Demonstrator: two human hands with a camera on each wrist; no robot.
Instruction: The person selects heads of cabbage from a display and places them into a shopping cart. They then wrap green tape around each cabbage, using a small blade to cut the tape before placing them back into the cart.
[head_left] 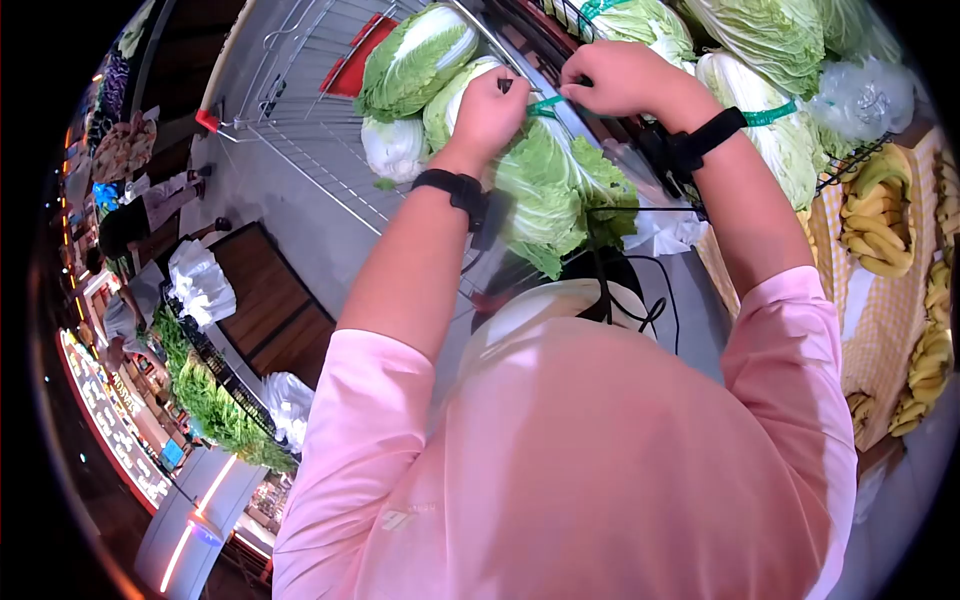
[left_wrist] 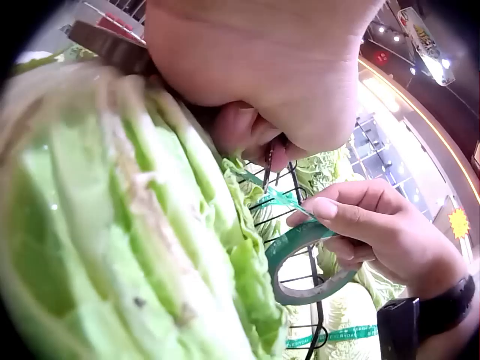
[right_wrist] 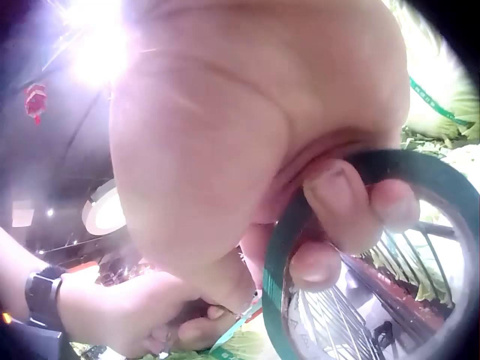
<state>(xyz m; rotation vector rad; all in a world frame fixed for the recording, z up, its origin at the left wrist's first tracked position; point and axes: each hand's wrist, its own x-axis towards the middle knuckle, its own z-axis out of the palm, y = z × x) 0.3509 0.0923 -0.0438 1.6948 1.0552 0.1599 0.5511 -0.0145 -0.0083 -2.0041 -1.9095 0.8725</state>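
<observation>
A napa cabbage (head_left: 540,190) lies at the cart's edge, its leafy end toward the body. Over it my left hand (head_left: 492,112) curls around a small dark thin tool (left_wrist: 268,166); I cannot tell its kind, as the fingers hide most of it. My right hand (head_left: 625,78) grips a roll of green tape (right_wrist: 276,289), with fingers hooked through the ring. From the roll a strip of green tape (head_left: 545,104) stretches across to the left hand, close over the cabbage.
More napa cabbages (head_left: 420,55) sit in the wire shopping cart (head_left: 310,165). Tape-banded cabbages (head_left: 765,120) fill a black wire rack at right, beside clear plastic bags (head_left: 865,98) and bananas (head_left: 878,225). Black cables (head_left: 660,290) hang before the body. People stand at far left.
</observation>
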